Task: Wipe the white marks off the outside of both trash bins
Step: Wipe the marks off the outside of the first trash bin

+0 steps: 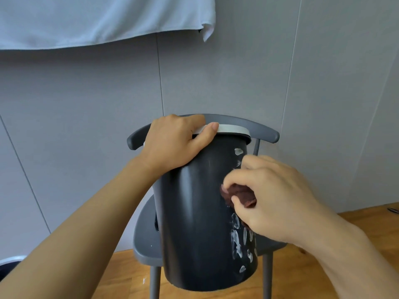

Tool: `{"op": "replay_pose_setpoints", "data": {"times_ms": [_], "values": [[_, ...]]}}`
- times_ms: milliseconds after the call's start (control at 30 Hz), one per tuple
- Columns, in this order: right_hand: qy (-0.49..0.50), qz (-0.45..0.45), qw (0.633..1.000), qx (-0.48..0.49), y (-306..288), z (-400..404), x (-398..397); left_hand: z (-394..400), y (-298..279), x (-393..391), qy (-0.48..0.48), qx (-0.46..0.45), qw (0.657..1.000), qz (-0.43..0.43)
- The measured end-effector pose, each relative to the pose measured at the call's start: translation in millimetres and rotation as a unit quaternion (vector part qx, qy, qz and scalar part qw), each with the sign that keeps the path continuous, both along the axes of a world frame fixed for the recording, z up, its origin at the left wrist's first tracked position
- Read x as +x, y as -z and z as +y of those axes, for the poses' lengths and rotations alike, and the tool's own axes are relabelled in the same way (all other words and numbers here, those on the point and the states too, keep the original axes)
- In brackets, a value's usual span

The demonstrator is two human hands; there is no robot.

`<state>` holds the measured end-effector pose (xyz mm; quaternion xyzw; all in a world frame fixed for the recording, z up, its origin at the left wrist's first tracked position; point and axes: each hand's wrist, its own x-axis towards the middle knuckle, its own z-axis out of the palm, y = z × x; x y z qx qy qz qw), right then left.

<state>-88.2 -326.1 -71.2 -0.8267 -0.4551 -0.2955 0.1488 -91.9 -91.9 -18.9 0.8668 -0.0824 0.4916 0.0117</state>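
Wiping underway on dark bin [194, 212]: my left hand [172, 143] clamps its rim, right hand [274, 199] pinches brown cloth [237, 194] mid-wall; I judge white marks [237, 240] below need downward strokes next

Two hands in view: left hand [174, 143], right hand [272, 197]. One dark trash bin [194, 223] fully visible, with one pale rim ring [233, 128]. A second bin [9, 263] possibly present at the lower left edge, mostly cut off. One brown cloth [237, 194]. One grey chair [265, 131]. One hanging white sheet [103, 18]. White marks [236, 236]: roughly a dozen, partly obscured.
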Motion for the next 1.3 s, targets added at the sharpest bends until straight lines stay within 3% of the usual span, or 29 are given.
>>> {"op": "replay_pose_setpoints", "data": {"times_ms": [67,233,467,700,900,967,1067,1133,1300], "values": [[0.001,0.016,1.000,0.000,4,-2,0,4,0,1,-0.012,-0.016,1.000,0.006],[-0.020,-0.009,0.989,0.148,2,10,0,4,1,-1,0.016,0.000,1.000,-0.008],[-0.064,0.074,0.995,-0.026,10,-11,-2,7,1,-3,0.004,-0.015,1.000,0.007],[-0.043,0.047,0.982,0.176,7,-6,8,2,1,-4,0.025,0.008,1.000,-0.002],[-0.083,0.126,0.988,-0.033,13,-18,4,8,-1,-1,0.002,-0.022,1.000,0.019],[-0.085,0.119,0.989,-0.018,15,-20,5,10,0,0,0.002,-0.022,1.000,0.020],[-0.071,0.077,0.988,0.110,19,-13,7,7,-1,1,0.008,-0.009,1.000,0.017],[-0.060,0.060,0.986,0.144,22,-9,8,6,-1,1,0.010,0.001,1.000,0.016],[-0.111,0.136,0.983,-0.046,25,-22,9,10,-1,3,-0.001,-0.021,1.000,0.023]]}}
